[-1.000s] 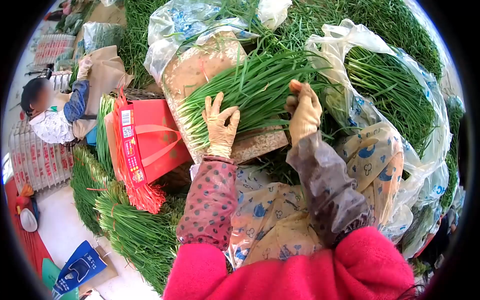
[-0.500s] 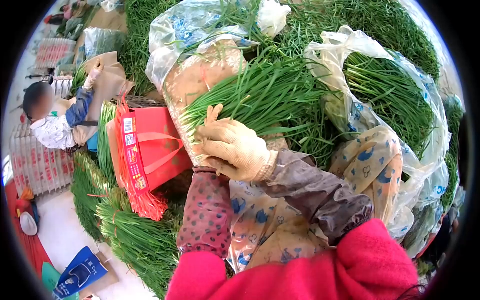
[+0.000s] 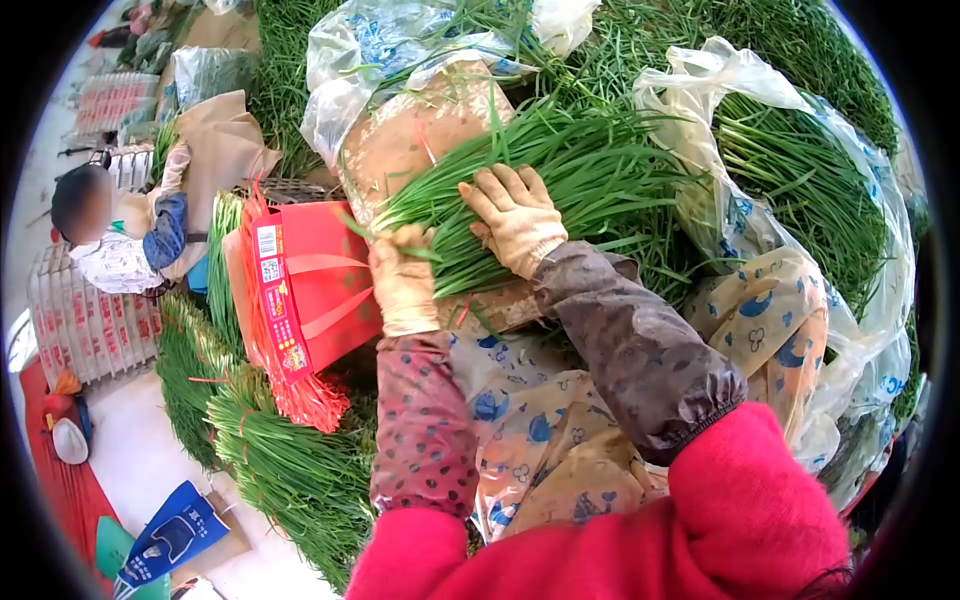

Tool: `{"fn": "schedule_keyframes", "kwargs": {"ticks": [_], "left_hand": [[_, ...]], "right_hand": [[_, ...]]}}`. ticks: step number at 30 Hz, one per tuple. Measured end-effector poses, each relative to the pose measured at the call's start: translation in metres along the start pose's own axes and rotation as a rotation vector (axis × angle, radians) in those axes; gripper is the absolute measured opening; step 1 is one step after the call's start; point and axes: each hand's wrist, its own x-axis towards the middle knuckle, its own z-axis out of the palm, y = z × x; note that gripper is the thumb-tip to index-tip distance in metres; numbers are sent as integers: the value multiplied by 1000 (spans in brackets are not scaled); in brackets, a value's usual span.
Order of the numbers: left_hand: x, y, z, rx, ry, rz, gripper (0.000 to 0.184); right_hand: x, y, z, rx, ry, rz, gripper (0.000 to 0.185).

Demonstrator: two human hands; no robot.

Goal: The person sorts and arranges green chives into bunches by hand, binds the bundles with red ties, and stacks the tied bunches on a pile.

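Note:
A loose bunch of garlic chives [image 3: 580, 165] lies across a worn board [image 3: 415, 135], pale cut ends to the left and green leaves to the right. My right hand [image 3: 515, 215], in a cream knit glove, rests on top of the stalks with its fingers spread. My left hand [image 3: 403, 280], gloved alike, is curled at the near side of the pale ends, with a few leaves at its fingers. Its fingertips are partly hidden. Beside it stands a red paper bag [image 3: 330, 290] with red tie strips [image 3: 305, 400] hanging from it.
Tied chive bundles [image 3: 290, 450] lie at lower left. An opened plastic bag [image 3: 690, 100] holds more chives at right. A patterned plastic sheet [image 3: 560, 430] covers my lap. Another person [image 3: 130, 235] works at far left near stacked crates [image 3: 90, 315]. A blue paper bag [image 3: 175, 535] sits lower left.
My hands were together over the pale ends and are now apart. The right hand has moved up and right onto the stalks and spread out; the left now shows at the pale ends.

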Motion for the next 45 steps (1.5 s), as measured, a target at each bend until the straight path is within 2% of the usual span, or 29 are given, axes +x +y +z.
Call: {"fn": "schedule_keyframes", "kwargs": {"ticks": [3,5,6,7,8,9,10,11,12,14,16,18,20,21,22,24,25,26,27,28,30,31,33,34,36,40,42,45], "left_hand": [[-1,57,0,-13,133,36,20],[-4,108,-20,-258,17,27,17],[-13,133,-7,-284,206,179,17],[-21,162,-14,-317,57,186,17],[-33,184,-8,-291,123,270,16],[-49,204,-5,-256,125,244,17],[-63,206,9,90,192,365,15],[-76,201,20,497,422,382,14],[-87,207,18,569,436,306,15],[-112,206,-4,1108,239,58,17],[-134,183,-30,1421,291,-178,20],[-151,158,-33,1957,188,-332,39],[-161,128,-18,2253,110,-356,61],[-159,111,-12,2190,202,-405,75],[-155,99,17,2202,113,-370,79],[-147,80,48,2120,-152,-104,79],[-137,70,52,2092,-265,-12,77],[-130,60,59,2091,-270,-2,77],[-124,50,73,2050,-326,40,76],[-118,42,87,2009,-379,83,75],[-111,28,110,1979,-445,128,75],[-109,20,120,1945,-511,163,76],[-104,-3,134,1947,-572,191,76],[-102,-16,141,1945,-636,218,75],[-102,-43,160,1898,-750,285,76],[-114,-80,213,1886,-934,155,73],[-119,-91,229,1880,-989,73,73],[-125,-99,236,1931,-1014,-3,71]], "right_hand": [[1,1,0,2,8,-8,49],[1,1,1,10,20,-9,49],[1,2,0,20,-6,-2,49],[1,2,0,32,-35,3,49],[2,2,-1,38,-63,6,50],[2,2,0,32,-57,11,51],[3,0,1,22,-99,46,53],[1,0,2,39,-87,52,54],[1,1,3,50,-74,57,54],[3,-2,-2,59,-71,66,53],[8,-7,-5,63,-142,125,55],[22,-14,-43,101,-373,190,60],[17,-11,-54,16,-278,156,65],[13,-4,-55,-6,-245,135,66],[14,0,-66,-15,-215,107,67],[16,13,-88,-80,-270,93,64],[17,20,-99,-85,-321,98,63],[18,28,-112,-86,-372,102,62],[30,25,-156,-95,-596,203,59],[30,31,-185,-81,-669,271,59],[9,75,-224,-159,-528,227,48],[3,97,-244,-233,-559,415,42],[-9,137,-284,-346,-589,708,48],[-35,171,-279,-528,-470,676,54],[-51,186,-297,-482,-443,663,59],[-50,218,-271,-504,-612,509,78],[-47,230,-254,-533,-626,456,78],[-43,244,-232,-524,-717,446,60]]}}
